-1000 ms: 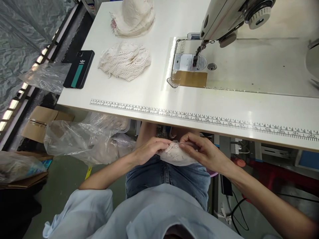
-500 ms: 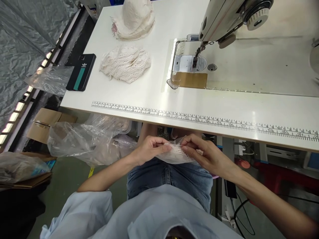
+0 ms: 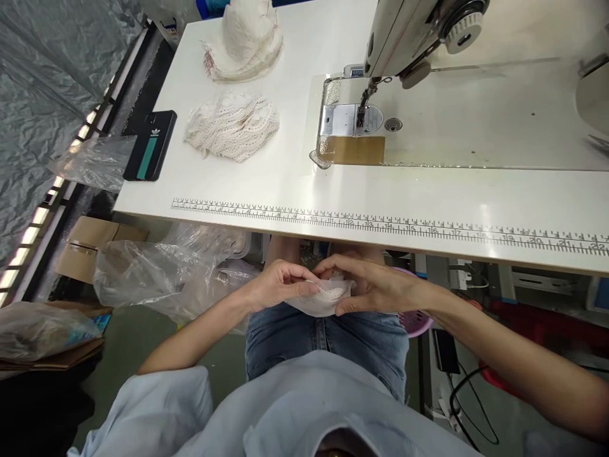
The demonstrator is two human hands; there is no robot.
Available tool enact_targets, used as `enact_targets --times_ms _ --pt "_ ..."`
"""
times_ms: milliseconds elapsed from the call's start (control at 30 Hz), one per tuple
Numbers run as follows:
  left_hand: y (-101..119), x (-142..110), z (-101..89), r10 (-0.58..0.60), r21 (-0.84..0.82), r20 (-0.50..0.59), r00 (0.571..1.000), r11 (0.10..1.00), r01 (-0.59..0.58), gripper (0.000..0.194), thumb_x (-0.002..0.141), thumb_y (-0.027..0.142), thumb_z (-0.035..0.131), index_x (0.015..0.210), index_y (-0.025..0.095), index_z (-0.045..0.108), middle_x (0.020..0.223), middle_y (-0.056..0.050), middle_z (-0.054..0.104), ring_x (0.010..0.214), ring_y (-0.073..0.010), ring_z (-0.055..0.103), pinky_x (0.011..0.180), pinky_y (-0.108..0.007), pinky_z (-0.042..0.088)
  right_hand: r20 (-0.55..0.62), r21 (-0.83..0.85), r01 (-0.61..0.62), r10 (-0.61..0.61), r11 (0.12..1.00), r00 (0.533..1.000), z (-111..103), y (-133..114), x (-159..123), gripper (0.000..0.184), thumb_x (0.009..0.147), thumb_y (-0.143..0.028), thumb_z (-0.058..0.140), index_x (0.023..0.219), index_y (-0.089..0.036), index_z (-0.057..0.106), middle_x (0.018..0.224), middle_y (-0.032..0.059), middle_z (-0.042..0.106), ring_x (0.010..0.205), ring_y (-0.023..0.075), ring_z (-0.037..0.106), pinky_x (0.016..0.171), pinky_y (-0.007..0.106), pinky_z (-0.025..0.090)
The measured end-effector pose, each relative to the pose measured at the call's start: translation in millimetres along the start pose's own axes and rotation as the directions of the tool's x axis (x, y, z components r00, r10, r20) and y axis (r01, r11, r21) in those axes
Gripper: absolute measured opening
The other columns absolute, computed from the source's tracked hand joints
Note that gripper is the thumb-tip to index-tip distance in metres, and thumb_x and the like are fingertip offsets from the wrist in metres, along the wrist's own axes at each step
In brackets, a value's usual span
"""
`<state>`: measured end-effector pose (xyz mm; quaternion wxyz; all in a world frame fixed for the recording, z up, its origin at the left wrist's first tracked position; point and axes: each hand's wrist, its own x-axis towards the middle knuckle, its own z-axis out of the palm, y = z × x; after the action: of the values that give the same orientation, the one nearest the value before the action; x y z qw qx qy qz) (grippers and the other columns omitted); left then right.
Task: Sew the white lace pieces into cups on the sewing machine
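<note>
A small piece of sheer white lace fabric (image 3: 320,303) is bunched up over my lap, below the table's front edge. My left hand (image 3: 284,284) pinches its left side between thumb and fingers. From the right, my right hand (image 3: 368,285) cups the same fabric, thumb on the near side and fingers curled over the far side. The right fingertips are partly hidden behind the fabric. On the table ahead lie a flat stack of cream lace pieces (image 3: 233,127) and, behind it, a mound of cream cloth (image 3: 247,44) with frayed edges.
A sewing machine (image 3: 399,44) stands on the white table (image 3: 266,184), which has a printed ruler (image 3: 380,223) along its front. A black phone (image 3: 150,146) lies at the left edge. Clear plastic bags (image 3: 157,273) and a cardboard box (image 3: 90,244) sit below left; a pink basket (image 3: 415,322) is below right.
My right hand has shifted left, closer to my left hand, and now wraps the fabric instead of pinching its edge. The fabric is gathered smaller. The camera view has shifted slightly.
</note>
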<state>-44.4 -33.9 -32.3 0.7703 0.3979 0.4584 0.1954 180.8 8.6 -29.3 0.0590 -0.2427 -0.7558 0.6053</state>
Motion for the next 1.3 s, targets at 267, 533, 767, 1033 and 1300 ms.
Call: enact_targets --times_ms 267,533,767,1033,1300 --pt "-4 -2 -8.3 0.026 -0.024 -0.083 0.996 0.999 -0.028 0.023 0.070 0.035 0.073 0.080 0.015 0.072 0.074 -0.001 0.068 0.066 -0.0077 0.056 0.063 -0.017 0.042 -0.007 0.131 -0.030 0.031 0.991 1.000 1 10 -3 0.026 0.084 -0.043 0.057 0.083 -0.017 0.060 0.074 -0.0003 0.056 0.066 0.0117 0.050 0.056 0.023 0.037" --pt "-9 -4 -8.2 0.068 -0.017 -0.166 0.984 0.997 -0.072 0.026 0.077 0.039 0.067 0.081 0.013 0.069 0.072 0.000 0.064 0.064 -0.0072 0.054 0.061 -0.018 0.041 -0.218 0.021 -0.058 0.061 0.998 0.974 12 4 0 0.027 0.085 -0.042 0.054 0.076 -0.016 0.059 0.067 0.0004 0.057 0.060 0.0117 0.050 0.054 0.023 0.036" --pt "12 -3 -12.4 0.016 0.259 0.041 0.999 0.966 -0.026 0.040 0.070 0.037 0.073 0.104 0.016 0.066 0.085 -0.004 0.069 0.074 -0.0118 0.061 0.066 -0.020 0.045 -0.060 0.087 -0.131 0.137 0.987 0.989 11 2 5 0.029 0.084 -0.043 0.052 0.074 -0.016 0.059 0.059 -0.0024 0.047 0.053 0.0100 0.041 0.048 0.022 0.029" --pt "21 10 -0.4 -0.011 0.441 0.063 0.998 0.897 -0.018 0.024 0.073 0.032 0.069 0.088 0.014 0.072 0.078 -0.003 0.071 0.070 -0.0117 0.062 0.061 -0.018 0.044 0.035 0.122 -0.163 0.160 0.979 0.986 5 7 -3 0.033 0.089 -0.044 0.047 0.075 -0.017 0.060 0.057 -0.0044 0.041 0.051 0.0084 0.035 0.048 0.023 0.024" --pt "12 4 -10.5 -0.086 0.194 -0.001 0.996 0.977 0.085 0.016 0.067 0.025 0.074 0.080 0.016 0.074 0.074 -0.003 0.071 0.067 -0.0105 0.063 0.063 -0.019 0.047 0.081 0.202 -0.185 0.172 0.962 0.982 0 10 -16 0.031 0.077 -0.042 0.066 0.098 -0.020 0.061 0.088 0.0025 0.066 0.076 0.0174 0.059 0.065 0.027 0.043"
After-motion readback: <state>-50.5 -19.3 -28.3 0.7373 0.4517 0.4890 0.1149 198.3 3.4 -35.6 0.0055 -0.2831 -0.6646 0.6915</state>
